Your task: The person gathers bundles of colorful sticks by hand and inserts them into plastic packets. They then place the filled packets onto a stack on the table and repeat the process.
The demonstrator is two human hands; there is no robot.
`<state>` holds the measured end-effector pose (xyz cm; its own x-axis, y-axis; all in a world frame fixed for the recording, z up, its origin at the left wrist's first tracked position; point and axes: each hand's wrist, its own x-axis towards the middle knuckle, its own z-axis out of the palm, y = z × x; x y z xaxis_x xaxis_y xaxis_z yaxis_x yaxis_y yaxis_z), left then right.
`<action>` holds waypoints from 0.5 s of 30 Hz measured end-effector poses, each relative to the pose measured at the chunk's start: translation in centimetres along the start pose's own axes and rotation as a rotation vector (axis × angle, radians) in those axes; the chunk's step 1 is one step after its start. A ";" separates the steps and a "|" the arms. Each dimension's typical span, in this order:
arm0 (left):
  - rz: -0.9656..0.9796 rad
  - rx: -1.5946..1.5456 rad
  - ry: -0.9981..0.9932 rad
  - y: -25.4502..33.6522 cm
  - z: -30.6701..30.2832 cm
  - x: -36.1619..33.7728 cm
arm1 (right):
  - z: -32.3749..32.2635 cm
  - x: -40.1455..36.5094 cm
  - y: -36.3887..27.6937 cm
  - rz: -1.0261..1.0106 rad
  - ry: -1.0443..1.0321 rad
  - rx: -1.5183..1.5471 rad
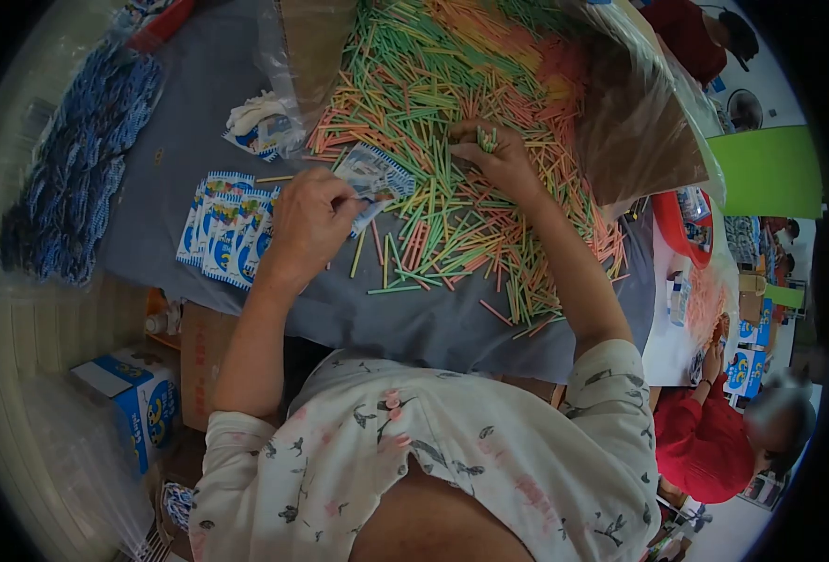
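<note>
My left hand (pixel 311 223) is closed, pinching a small clear-and-blue packet (pixel 375 172) between thumb and fingers at the near edge of the pile. My right hand (pixel 497 161) is curled over the heap, its fingers closed round a few thin coloured sticks (pixel 488 140). Beneath and around it spreads a big pile of thin green, orange and yellow sticks (pixel 433 103). Left of my left hand lie several blue-and-white printed packets (pixel 222 225), overlapping in a row. Farther back is a crumpled white bundle with another packet (pixel 260 124).
A grey cloth (pixel 185 117) covers the table. Strings of blue packets (pixel 87 159) hang or lie along the left edge. Cardboard flaps (pixel 635 122) and clear plastic border the pile. A blue box (pixel 138 403) stands below left. A person in red (pixel 705 445) works at right beside a red basin (pixel 691 229).
</note>
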<state>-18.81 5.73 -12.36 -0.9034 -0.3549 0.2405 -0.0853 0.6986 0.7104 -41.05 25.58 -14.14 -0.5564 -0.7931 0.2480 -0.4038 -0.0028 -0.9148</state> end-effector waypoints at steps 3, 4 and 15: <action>0.018 -0.098 0.062 0.0 0.1 -0.2 | -0.7 -0.2 -0.6 0.152 0.003 0.127; 0.046 -0.007 0.071 0.2 0.3 -0.3 | -0.8 0.0 -0.6 0.173 0.007 0.141; 0.101 0.142 0.033 0.2 0.6 0.0 | -0.6 1.0 -0.2 0.155 0.133 0.277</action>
<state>-19.09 6.21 -12.61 -0.8966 -0.2970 0.3286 -0.0557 0.8117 0.5815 -42.03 25.15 -13.54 -0.6930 -0.7105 0.1225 -0.1048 -0.0688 -0.9921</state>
